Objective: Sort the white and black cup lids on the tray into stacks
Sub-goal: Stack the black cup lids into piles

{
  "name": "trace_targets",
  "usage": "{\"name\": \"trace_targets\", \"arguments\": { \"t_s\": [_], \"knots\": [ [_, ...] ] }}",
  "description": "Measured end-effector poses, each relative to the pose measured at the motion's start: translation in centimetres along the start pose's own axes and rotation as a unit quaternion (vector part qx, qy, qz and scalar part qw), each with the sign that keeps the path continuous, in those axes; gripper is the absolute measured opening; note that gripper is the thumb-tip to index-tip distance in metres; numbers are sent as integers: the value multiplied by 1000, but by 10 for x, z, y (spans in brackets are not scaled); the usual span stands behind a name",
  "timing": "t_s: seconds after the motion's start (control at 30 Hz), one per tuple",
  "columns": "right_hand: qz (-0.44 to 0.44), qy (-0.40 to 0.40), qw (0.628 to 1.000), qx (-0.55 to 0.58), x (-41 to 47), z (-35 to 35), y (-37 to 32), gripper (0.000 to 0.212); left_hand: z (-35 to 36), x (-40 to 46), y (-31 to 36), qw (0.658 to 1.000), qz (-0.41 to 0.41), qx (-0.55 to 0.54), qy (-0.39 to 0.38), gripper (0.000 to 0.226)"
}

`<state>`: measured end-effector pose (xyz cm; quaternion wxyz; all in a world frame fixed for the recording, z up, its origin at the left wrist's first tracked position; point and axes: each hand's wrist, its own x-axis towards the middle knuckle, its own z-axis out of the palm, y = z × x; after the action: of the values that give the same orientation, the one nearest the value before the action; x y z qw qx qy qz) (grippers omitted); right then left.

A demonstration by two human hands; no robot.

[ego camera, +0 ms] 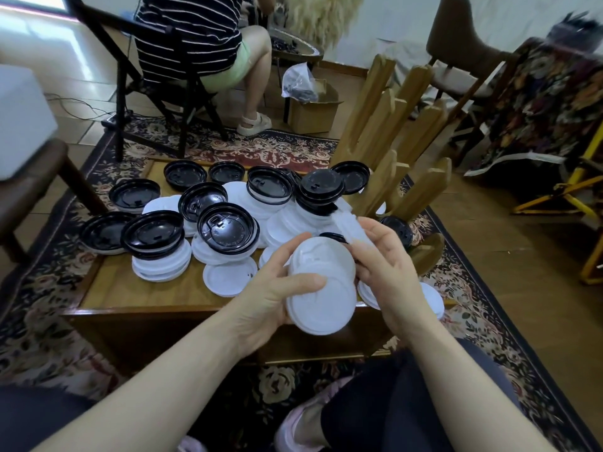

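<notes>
1. Nesting is under way: a small stack of white lids (321, 290) is held above the tray's (137, 288) near edge.
2. It is gripped by the left hand (277, 288), thumb curled over the top; its right rim is pinched by the right hand (388, 265).
3. Lids are judged light, thin, slippery; rim holds suit best.
4. Black lids (225, 228) lie mixed with white ones on the tray.

Patterned rug (49, 288) under low wooden counter (137, 295). Seated person in striped top (189, 37) on dark folding chair (163, 102). Cardboard box (313, 114) beyond. Wooden picket rack (401, 132) at right; floral cloth (548, 102) draped further right.
</notes>
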<state>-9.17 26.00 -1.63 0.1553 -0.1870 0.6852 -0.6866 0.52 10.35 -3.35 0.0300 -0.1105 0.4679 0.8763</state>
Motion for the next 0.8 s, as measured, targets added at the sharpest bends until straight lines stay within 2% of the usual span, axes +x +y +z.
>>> {"name": "trace_targets", "arguments": {
  "t_s": [0.13, 0.27, 0.33, 0.53, 0.67, 0.8],
  "knots": [
    [12, -128, 992, -19, -6, -9, -4, 55, -8, -6, 10, 994, 0, 44, -104, 84],
    [4, -158, 987, -12, -4, -16, -8, 61, -17, -11, 15, 985, -10, 26, -168, 90],
    [3, -176, 984, -13, -3, -20, -11, 66, -21, -11, 15, 985, -12, 3, -172, 90],
    [9, -263, 962, -75, -8, -25, -8, 74, -26, -9, 8, 990, -12, -75, -118, 79],
    [-15, -259, 953, -156, -9, -24, -8, 76, -24, -9, 8, 993, -16, -21, -119, 81],
    [-20, -257, 950, -178, -11, -18, -9, 71, -23, -10, 10, 990, -21, 23, -134, 82]
  ]
}}
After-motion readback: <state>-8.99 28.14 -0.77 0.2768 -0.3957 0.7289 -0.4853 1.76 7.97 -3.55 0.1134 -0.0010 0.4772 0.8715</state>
